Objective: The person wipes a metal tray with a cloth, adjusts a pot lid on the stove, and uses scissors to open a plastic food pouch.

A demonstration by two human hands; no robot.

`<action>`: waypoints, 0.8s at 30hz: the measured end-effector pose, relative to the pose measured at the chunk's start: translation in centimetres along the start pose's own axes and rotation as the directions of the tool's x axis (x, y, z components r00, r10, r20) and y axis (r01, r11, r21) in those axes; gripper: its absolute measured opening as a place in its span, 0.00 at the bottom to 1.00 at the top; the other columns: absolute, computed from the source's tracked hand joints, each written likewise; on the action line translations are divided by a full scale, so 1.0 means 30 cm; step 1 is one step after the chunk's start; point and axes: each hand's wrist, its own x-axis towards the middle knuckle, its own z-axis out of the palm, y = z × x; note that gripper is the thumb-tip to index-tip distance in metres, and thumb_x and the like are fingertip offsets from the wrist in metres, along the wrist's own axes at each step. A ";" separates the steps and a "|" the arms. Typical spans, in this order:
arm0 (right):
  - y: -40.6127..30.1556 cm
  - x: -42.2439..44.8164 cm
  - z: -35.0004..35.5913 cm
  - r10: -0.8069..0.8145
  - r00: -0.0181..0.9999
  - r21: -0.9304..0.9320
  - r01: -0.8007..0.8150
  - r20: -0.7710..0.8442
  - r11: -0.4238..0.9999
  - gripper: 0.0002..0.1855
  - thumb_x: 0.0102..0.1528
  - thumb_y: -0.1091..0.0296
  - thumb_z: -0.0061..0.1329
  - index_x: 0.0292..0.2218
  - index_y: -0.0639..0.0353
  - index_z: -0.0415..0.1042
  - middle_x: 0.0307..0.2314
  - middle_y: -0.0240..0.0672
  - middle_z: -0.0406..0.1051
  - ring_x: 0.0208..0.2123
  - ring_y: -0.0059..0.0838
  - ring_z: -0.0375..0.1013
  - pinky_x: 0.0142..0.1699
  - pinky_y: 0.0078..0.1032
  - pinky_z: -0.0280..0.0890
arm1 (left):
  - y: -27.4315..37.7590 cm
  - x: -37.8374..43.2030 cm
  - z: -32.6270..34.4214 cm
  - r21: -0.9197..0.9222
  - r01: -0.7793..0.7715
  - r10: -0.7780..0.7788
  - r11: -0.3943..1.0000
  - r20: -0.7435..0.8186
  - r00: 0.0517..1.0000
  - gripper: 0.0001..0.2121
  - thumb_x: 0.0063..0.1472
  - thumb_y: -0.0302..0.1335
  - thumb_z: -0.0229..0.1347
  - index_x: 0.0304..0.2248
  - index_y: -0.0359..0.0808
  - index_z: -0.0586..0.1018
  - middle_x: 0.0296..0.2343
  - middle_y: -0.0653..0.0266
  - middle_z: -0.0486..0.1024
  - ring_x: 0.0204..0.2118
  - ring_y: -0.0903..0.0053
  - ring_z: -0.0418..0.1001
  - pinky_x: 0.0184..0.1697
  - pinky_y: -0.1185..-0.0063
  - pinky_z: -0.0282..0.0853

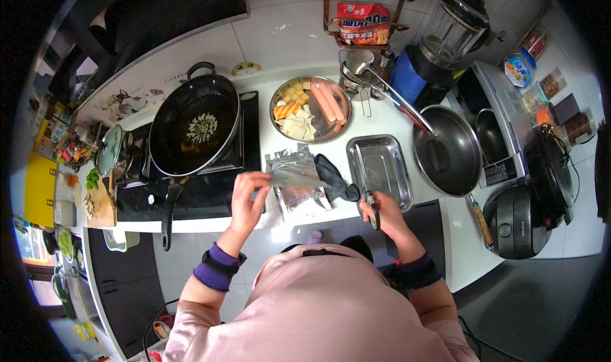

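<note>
My left hand (250, 202) pinches the edge of a thin, blurred plastic piece (298, 177) above silvery foil packets (300, 202) on the counter. In my right hand (385, 212) is a pair of scissors or similar tool (366, 190) with a long metal blade and black handle, pointing away over the left rim of a rectangular steel tray (405, 171). A dark cloth (331, 175) lies between the packets and the tray. Behind them, a round steel plate (312, 137) holds sausages, yellow cubes, pale slices and orange-striped pieces.
A black wok (191, 147) with chopped pale bits and oil sits on the stove (191, 204) at left. On the right are a second pan (446, 166), a blender (425, 71) and a rice cooker (515, 223). A ladle (401, 95) slants over a pot. A cutting board (102, 207) is far left.
</note>
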 end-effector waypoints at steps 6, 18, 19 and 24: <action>-0.025 0.037 -0.029 -0.281 0.957 -0.297 0.250 -0.067 0.922 0.20 0.41 0.61 0.55 0.30 0.65 0.64 0.18 0.29 0.64 0.20 0.16 0.61 0.25 0.17 0.58 | -0.015 0.101 0.031 -0.560 0.249 -0.314 0.790 -0.022 0.949 0.02 0.57 0.23 0.45 0.30 0.34 0.66 0.26 0.68 0.69 0.30 0.88 0.63 0.35 0.88 0.59; -0.192 0.064 -0.057 -0.465 0.885 -0.682 0.355 0.025 0.639 0.28 0.33 0.58 0.60 0.32 0.65 0.62 0.29 0.38 0.62 0.30 0.30 0.65 0.34 0.22 0.64 | 0.071 0.187 0.013 -0.695 0.243 -0.384 0.677 -0.052 0.922 0.03 0.58 0.27 0.44 0.30 0.37 0.66 0.23 0.76 0.63 0.25 0.91 0.57 0.30 0.90 0.54; -0.200 0.065 -0.056 -0.459 0.888 -0.687 0.356 0.036 0.634 0.28 0.33 0.59 0.61 0.32 0.65 0.62 0.30 0.38 0.62 0.31 0.31 0.65 0.35 0.23 0.64 | 0.069 0.192 0.019 -0.698 0.249 -0.382 0.671 -0.038 0.923 0.03 0.58 0.27 0.44 0.30 0.37 0.66 0.22 0.76 0.63 0.25 0.91 0.57 0.30 0.90 0.54; -0.206 0.090 -0.059 -0.435 0.896 -0.708 0.365 0.090 0.604 0.28 0.31 0.62 0.62 0.32 0.64 0.62 0.30 0.37 0.62 0.32 0.33 0.66 0.38 0.24 0.64 | 0.043 0.203 0.052 -0.721 0.275 -0.375 0.637 0.023 0.927 0.03 0.58 0.28 0.44 0.30 0.37 0.66 0.23 0.76 0.63 0.25 0.91 0.57 0.29 0.90 0.54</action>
